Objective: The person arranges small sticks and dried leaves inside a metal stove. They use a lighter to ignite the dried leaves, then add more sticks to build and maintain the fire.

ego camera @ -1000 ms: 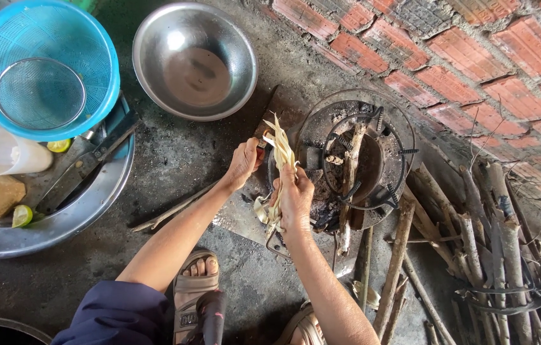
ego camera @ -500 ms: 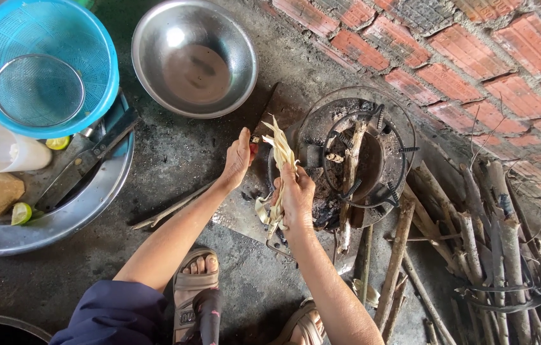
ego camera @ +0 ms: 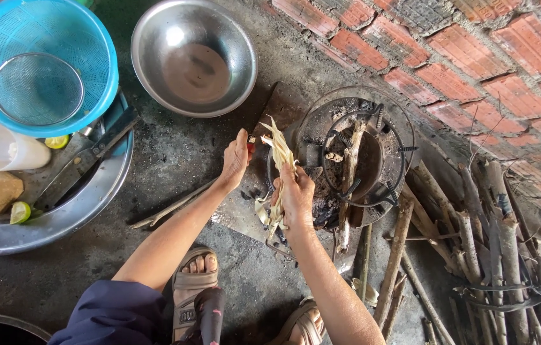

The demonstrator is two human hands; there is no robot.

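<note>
Your right hand [ego camera: 296,198] is fisted round a bundle of dry husk strips [ego camera: 280,153], held upright just beside the charcoal stove [ego camera: 347,156] w/ sticks in it. Left hand [ego camera: 235,160] pinches something small & red at the bundle's tip, can't tell what.

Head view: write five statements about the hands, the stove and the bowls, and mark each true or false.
1. The right hand grips a bundle of pale dry husks. True.
2. The left hand rests inside the steel bowl. False: it is beside the husks, near a small red thing that is too small to identify; the bowl lies apart from it.
3. A stick lies in the round stove. True.
4. The blue colander holds lime halves. False: it holds a round wire strainer; a lime half lies in the steel tray.
5. Firewood is piled beside the brick wall. True.
</note>
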